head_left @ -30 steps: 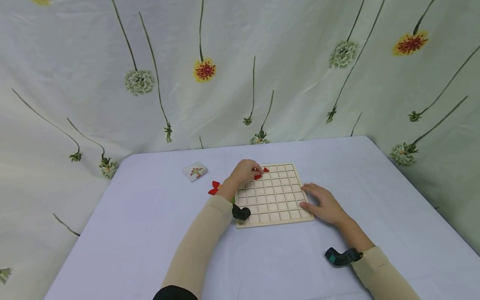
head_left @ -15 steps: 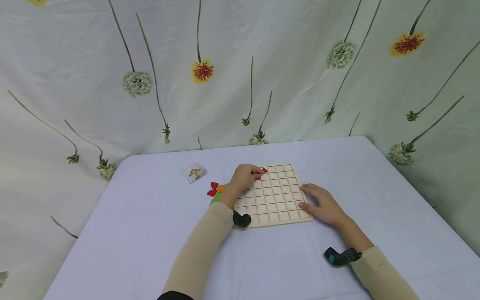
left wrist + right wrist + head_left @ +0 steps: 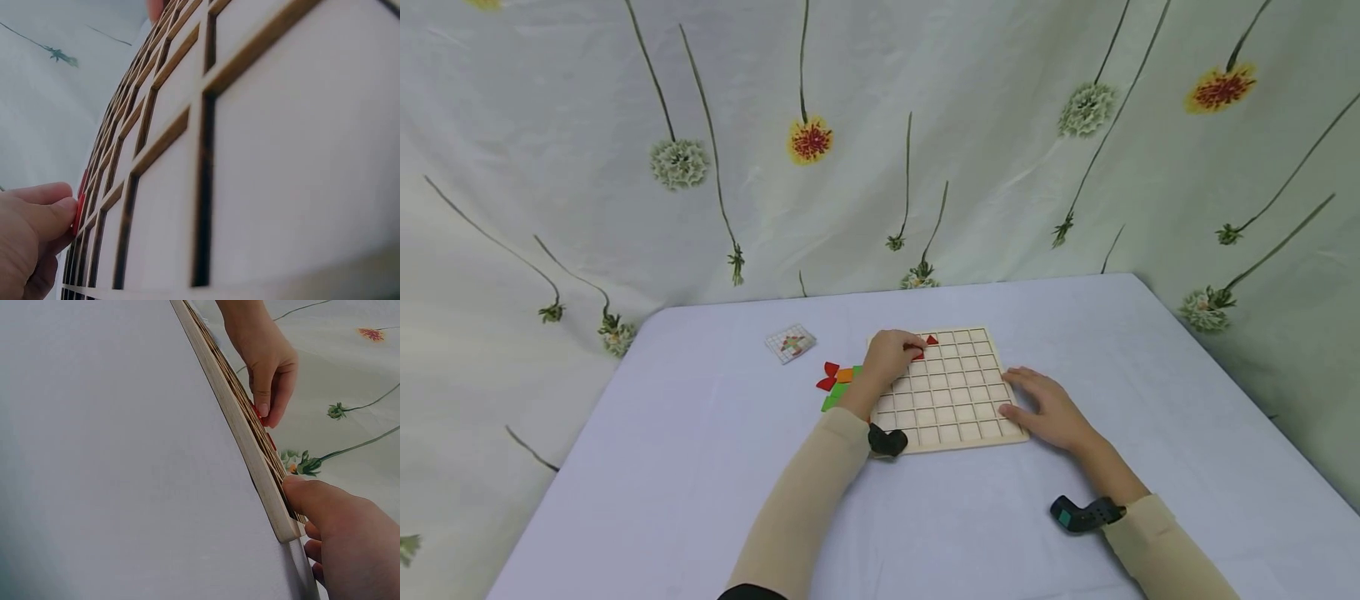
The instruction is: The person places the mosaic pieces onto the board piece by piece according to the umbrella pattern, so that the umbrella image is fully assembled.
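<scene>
Gridded board (image 3: 958, 388) lay between my separated hands, my left hand (image 3: 889, 355) pinching a red piece (image 3: 919, 355) at the squares, probably for fine control, while my right hand (image 3: 1049, 410) rested relaxed fingers against its edge, presumably to steady it.

A pale cloth (image 3: 1000, 229) printed with long-stemmed flowers, some round and white (image 3: 679, 164), others yellow with red centres (image 3: 810, 140), hangs in faint folds behind the table (image 3: 662, 450). The table wears a plain whitish cover, its far corners rounded. Soft light falls evenly, slightly dimmer toward the right.
</scene>
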`<state>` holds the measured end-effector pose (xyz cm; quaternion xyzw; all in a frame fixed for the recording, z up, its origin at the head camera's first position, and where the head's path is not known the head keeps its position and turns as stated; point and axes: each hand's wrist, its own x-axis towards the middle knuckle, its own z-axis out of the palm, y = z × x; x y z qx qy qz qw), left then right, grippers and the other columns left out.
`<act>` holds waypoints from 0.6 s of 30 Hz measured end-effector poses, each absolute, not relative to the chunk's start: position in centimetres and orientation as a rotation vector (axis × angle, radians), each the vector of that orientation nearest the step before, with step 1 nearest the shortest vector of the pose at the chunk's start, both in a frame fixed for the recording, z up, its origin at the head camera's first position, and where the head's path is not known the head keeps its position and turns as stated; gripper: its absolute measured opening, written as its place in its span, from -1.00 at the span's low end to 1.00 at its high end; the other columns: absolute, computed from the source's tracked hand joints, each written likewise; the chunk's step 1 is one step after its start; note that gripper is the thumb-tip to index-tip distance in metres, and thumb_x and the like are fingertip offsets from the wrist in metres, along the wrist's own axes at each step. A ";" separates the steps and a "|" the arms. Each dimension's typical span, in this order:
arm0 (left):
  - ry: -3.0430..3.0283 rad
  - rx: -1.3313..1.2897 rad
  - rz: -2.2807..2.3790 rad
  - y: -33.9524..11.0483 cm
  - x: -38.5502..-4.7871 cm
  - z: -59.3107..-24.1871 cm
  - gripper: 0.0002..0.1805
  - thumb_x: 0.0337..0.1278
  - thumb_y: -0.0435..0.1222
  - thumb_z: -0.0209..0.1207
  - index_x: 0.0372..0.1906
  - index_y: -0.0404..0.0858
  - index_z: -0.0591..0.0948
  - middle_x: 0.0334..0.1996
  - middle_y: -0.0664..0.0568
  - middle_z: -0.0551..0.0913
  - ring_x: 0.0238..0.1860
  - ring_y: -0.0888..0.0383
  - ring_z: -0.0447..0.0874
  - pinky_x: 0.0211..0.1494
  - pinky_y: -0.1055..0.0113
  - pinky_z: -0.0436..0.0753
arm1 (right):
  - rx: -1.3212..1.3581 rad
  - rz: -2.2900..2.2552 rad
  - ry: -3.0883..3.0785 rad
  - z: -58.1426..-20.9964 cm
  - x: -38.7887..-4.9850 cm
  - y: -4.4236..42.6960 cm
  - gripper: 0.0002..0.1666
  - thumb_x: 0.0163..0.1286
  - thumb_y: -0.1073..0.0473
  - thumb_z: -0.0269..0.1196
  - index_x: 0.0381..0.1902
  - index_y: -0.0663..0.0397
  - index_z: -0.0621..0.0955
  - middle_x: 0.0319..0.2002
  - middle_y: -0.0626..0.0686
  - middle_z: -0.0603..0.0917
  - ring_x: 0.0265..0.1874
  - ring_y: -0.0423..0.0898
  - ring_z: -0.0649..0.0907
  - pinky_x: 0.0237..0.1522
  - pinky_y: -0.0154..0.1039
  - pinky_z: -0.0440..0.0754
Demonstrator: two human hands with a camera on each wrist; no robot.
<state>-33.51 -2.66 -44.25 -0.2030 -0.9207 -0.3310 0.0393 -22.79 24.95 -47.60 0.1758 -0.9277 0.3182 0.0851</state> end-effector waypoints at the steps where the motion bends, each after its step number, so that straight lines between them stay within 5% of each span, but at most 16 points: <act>1: -2.814 -0.621 -1.019 -2.7 -33.5 -44.3 -0.82 0.28 -0.36 0.21 -0.11 -0.19 0.77 -0.06 -0.02 0.72 0.08 0.00 0.62 0.17 0.17 0.52 | 0.523 0.949 -2.766 -47.6 -22.8 24.9 -0.31 0.31 -0.02 0.29 0.26 0.31 0.48 0.28 0.32 0.44 0.33 0.32 0.31 0.30 0.27 0.16; 18: -2.818 -0.608 -1.064 -2.9 -33.3 -44.3 -0.78 0.30 -0.39 0.18 -0.06 -0.18 0.76 -0.02 -0.04 0.70 0.11 -0.01 0.60 0.17 0.15 0.53 | 0.518 0.954 -2.772 -47.4 -22.7 24.8 -0.31 0.30 -0.02 0.29 0.26 0.31 0.48 0.29 0.33 0.43 0.33 0.33 0.31 0.29 0.29 0.16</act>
